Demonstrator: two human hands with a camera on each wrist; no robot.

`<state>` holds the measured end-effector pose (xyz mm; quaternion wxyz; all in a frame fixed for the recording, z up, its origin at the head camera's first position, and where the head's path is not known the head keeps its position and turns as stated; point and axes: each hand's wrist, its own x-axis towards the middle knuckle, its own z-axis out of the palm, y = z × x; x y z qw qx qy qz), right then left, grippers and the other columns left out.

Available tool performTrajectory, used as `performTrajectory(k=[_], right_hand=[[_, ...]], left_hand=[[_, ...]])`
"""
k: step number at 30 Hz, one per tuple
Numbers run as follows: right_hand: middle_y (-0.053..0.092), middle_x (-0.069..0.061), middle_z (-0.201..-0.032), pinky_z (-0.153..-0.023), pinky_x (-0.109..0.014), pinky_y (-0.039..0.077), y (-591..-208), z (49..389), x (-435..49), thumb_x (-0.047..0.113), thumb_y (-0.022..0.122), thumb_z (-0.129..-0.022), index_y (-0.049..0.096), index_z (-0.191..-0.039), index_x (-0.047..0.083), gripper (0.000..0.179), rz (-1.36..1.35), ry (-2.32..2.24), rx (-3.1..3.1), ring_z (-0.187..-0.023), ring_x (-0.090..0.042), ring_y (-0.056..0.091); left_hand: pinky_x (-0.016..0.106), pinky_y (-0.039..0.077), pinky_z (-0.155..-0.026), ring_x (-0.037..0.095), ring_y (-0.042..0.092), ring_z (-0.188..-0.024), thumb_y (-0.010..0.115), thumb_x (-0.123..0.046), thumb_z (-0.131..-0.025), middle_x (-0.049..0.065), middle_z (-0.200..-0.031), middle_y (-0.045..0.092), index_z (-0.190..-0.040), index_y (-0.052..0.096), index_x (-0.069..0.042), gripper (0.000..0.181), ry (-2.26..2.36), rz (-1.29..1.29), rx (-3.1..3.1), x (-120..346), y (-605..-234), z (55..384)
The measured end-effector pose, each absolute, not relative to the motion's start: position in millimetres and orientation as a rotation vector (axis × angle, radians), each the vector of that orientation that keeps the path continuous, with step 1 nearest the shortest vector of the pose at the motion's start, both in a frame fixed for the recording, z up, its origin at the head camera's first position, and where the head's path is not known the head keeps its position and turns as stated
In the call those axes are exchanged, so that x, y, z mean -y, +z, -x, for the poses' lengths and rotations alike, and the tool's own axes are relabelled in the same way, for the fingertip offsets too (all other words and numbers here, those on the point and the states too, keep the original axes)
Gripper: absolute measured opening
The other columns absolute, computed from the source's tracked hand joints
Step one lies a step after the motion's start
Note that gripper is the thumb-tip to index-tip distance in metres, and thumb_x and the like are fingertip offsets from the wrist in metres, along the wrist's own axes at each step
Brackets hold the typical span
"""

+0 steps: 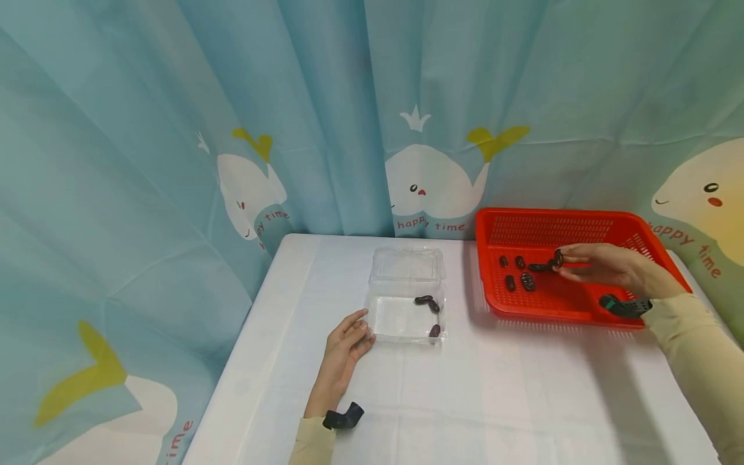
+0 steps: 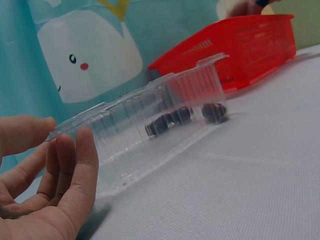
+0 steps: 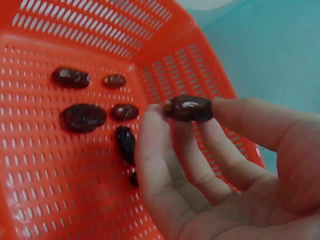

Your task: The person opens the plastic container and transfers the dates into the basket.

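Above the red basket, my right hand pinches a dark brown date lengthwise between thumb and fingertips. Several other dates lie on the basket floor beside it. My left hand holds the near left corner of a clear plastic box, thumb at the rim and fingers against the outer wall in the left wrist view. The box stands on the table with its lid folded back, away from me. A few dates lie along its right side.
The white table carries both containers, the basket right of the box. Behind the table hangs a light blue curtain printed with white whales. Dark bands circle both wrists.
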<state>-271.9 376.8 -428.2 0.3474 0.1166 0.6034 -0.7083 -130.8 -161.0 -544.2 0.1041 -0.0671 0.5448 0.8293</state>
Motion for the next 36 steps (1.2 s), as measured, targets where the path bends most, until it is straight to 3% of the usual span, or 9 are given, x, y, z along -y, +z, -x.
performTrajectory(k=[10, 19, 27, 36], right_hand=[[0.068, 0.011, -0.11, -0.099, -0.032, 0.062, -440.3, 282.5, -375.7, 0.016, 0.048, -0.112, 0.078, -0.1, 0.031, 0.035, -0.214, -1.565, -1.802, -0.105, -0.017, 0.072], [0.066, 0.001, -0.105, -0.094, -0.03, 0.063, -450.4, 293.7, -367.1, 0.014, 0.052, -0.109, 0.076, -0.107, 0.018, 0.025, -0.271, -1.445, -1.809, -0.098, -0.017, 0.07], [0.069, 0.004, -0.102, -0.091, -0.028, 0.063, -456.9, 293.6, -362.4, 0.013, 0.051, -0.11, 0.077, -0.105, 0.02, 0.027, -0.212, -1.35, -1.882, -0.095, -0.012, 0.071], [0.072, 0.004, -0.098, -0.093, -0.033, 0.064, -450.2, 285.1, -354.5, 0.012, 0.052, -0.108, 0.079, -0.108, 0.009, 0.027, -0.224, -1.305, -1.988, -0.094, -0.013, 0.072]], left_hand=[[0.024, 0.06, -0.091, 0.009, 0.063, -0.094, 0.06, -0.011, -0.106, -0.003, -0.101, 0.057, -0.153, 0.044, 0.002, 0.052, 2.448, 0.191, -1.619, 161.5, -543.4, 131.2], [0.025, 0.061, -0.09, 0.01, 0.063, -0.094, 0.061, -0.01, -0.105, -0.001, -0.102, 0.058, -0.151, 0.047, 0.001, 0.049, 2.464, 0.22, -1.602, 161.1, -545.1, 131.6], [0.025, 0.06, -0.089, 0.012, 0.063, -0.092, 0.06, -0.008, -0.105, -0.001, -0.101, 0.059, -0.15, 0.048, 0.001, 0.048, 2.472, 0.224, -1.594, 160.9, -545.1, 132.6], [0.025, 0.06, -0.09, 0.012, 0.064, -0.092, 0.061, -0.01, -0.105, -0.001, -0.1, 0.059, -0.15, 0.047, 0.002, 0.049, 2.457, 0.215, -1.606, 160.5, -543.9, 132.6]])
